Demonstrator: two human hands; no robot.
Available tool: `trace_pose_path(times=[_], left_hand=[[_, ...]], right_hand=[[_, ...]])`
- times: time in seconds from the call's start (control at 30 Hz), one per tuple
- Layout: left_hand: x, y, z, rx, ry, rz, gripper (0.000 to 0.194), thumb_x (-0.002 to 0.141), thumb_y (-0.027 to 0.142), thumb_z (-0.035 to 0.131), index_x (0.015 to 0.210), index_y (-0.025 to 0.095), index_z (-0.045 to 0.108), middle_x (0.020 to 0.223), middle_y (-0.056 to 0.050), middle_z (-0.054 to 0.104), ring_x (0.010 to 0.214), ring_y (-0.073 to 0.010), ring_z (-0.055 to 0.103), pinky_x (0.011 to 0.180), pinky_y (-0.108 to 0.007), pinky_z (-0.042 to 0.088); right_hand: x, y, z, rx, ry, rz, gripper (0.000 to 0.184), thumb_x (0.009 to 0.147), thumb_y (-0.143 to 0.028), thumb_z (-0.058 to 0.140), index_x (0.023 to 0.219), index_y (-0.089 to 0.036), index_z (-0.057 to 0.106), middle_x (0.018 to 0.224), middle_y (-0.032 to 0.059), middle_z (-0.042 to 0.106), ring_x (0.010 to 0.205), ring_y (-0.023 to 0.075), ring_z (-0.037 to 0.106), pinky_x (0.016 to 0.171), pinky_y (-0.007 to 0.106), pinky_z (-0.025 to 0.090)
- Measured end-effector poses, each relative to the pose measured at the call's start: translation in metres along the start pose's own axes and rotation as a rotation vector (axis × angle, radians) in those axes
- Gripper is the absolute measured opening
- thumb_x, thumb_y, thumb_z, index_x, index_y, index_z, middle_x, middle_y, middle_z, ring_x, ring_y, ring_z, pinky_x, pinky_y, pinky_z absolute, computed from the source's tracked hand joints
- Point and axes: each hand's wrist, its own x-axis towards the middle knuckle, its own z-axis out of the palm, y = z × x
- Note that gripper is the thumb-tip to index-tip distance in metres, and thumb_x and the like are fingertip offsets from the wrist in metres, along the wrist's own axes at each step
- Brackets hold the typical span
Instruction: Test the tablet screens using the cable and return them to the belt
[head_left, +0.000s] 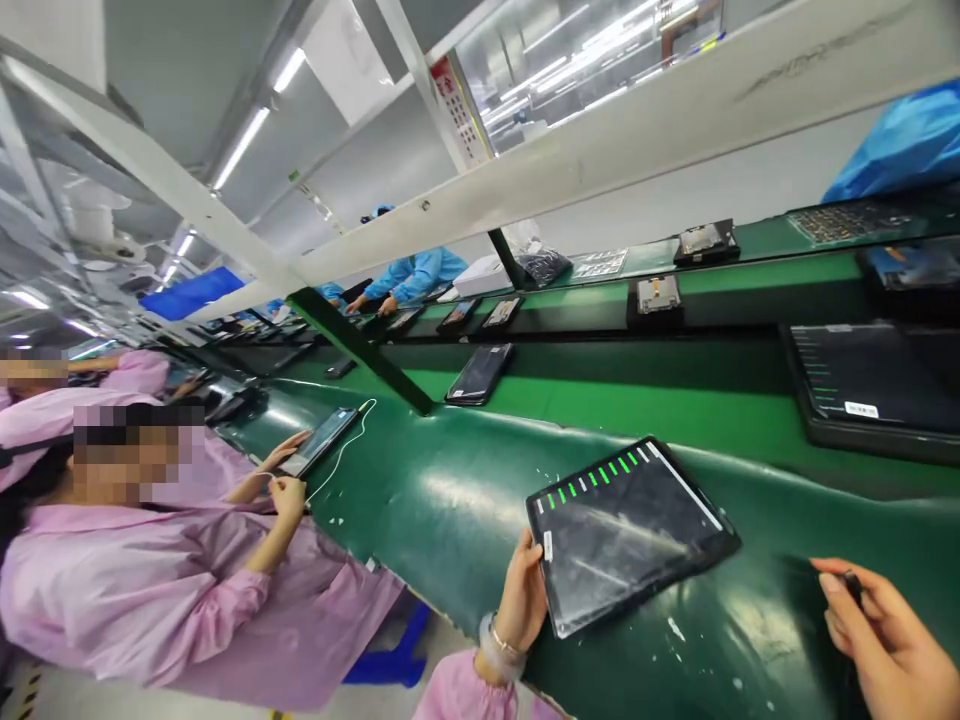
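A black tablet [622, 540] with a lit screen is tilted up over the green bench, green and white bars running along its upper side. My left hand [525, 590] is closed on its left edge, thumb on the front near a white label [548, 546]. To the right of the tablet, apart from it, my right hand [885, 630] pinches a small black piece [853, 588] between thumb and fingers. Its exact kind is too hard to make out.
A green conveyor [585, 390] behind the bench carries a dark device [480, 373] and a large tablet [862, 385]. A slanted green post [360, 350] rises from the bench. On the left, a co-worker in pink [150, 590] handles a tablet [322, 440] with a white cable [352, 450].
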Motion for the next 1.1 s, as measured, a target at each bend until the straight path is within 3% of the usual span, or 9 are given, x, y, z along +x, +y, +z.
trace_pose_path(times=[0.17,0.3,0.5,0.6,0.7,0.83,0.97,1.1], left_hand=[[-0.028,-0.001,-0.016,0.076,-0.054,-0.128,0.062,0.070,0.042,0.092,0.126,0.025,0.072,0.127,-0.009,0.067,0.125,-0.0364,0.058,0.110,-0.044,0.046],[-0.031,-0.003,-0.018,0.076,-0.081,-0.189,0.058,0.072,0.046,0.091,0.124,0.028,0.073,0.129,-0.007,0.067,0.126,-0.0346,0.058,0.113,-0.045,0.044],[-0.024,-0.007,-0.006,0.133,0.023,-0.143,0.068,0.069,0.061,0.091,0.123,0.025,0.073,0.133,-0.010,0.065,0.131,-0.0361,0.054,0.112,-0.044,0.046],[-0.025,-0.007,0.001,0.260,0.042,-0.135,0.074,0.067,0.052,0.095,0.130,0.023,0.068,0.136,-0.011,0.063,0.131,-0.0369,0.054,0.108,-0.041,0.048],[-0.027,-0.006,0.004,0.321,0.069,-0.148,0.076,0.066,0.040,0.095,0.133,0.022,0.065,0.135,-0.011,0.063,0.129,-0.0375,0.056,0.103,-0.038,0.050],[-0.027,-0.005,0.005,0.228,0.124,-0.162,0.071,0.064,0.044,0.090,0.128,0.024,0.068,0.138,-0.009,0.061,0.134,-0.0364,0.052,0.105,-0.037,0.049],[-0.029,-0.003,0.011,0.346,0.083,-0.149,0.073,0.069,0.045,0.092,0.132,0.021,0.064,0.133,-0.010,0.064,0.124,-0.0352,0.059,0.100,-0.036,0.050],[-0.030,-0.002,0.014,0.291,0.133,-0.166,0.074,0.062,0.041,0.090,0.130,0.023,0.065,0.134,-0.008,0.064,0.127,-0.0356,0.056,0.098,-0.035,0.050]], right_hand=[[0.004,-0.017,-0.001,0.113,-0.023,0.023,0.054,0.100,-0.076,0.070,0.116,-0.025,0.067,0.065,-0.0026,0.046,0.053,0.0210,0.044,0.046,0.026,0.038],[0.003,-0.023,-0.001,0.083,-0.052,0.029,0.060,0.100,-0.079,0.065,0.116,-0.021,0.068,0.070,-0.0014,0.050,0.056,0.0210,0.046,0.048,0.027,0.037],[0.003,-0.029,0.001,-0.045,-0.086,0.035,0.050,0.094,-0.066,0.060,0.113,-0.021,0.070,0.081,0.0001,0.061,0.062,0.0222,0.054,0.053,0.030,0.040],[0.005,-0.040,0.003,-0.083,-0.080,0.033,0.049,0.089,-0.066,0.058,0.106,-0.022,0.072,0.098,0.0018,0.067,0.076,0.0254,0.062,0.059,0.030,0.042],[0.004,-0.048,0.004,-0.101,-0.076,0.039,0.050,0.087,-0.067,0.057,0.101,-0.023,0.073,0.098,0.0011,0.068,0.079,0.0264,0.064,0.059,0.030,0.042],[0.002,-0.046,0.004,-0.088,-0.090,0.021,0.047,0.088,-0.064,0.059,0.102,-0.022,0.073,0.099,0.0008,0.068,0.083,0.0256,0.065,0.059,0.028,0.042],[0.001,-0.041,0.003,-0.065,-0.100,-0.034,0.041,0.093,-0.060,0.060,0.104,-0.022,0.073,0.101,-0.0015,0.068,0.083,0.0212,0.064,0.062,0.024,0.043],[0.001,-0.040,0.002,-0.062,-0.109,-0.062,0.036,0.097,-0.056,0.060,0.106,-0.023,0.072,0.105,-0.0039,0.068,0.084,0.0185,0.064,0.070,0.019,0.045]])
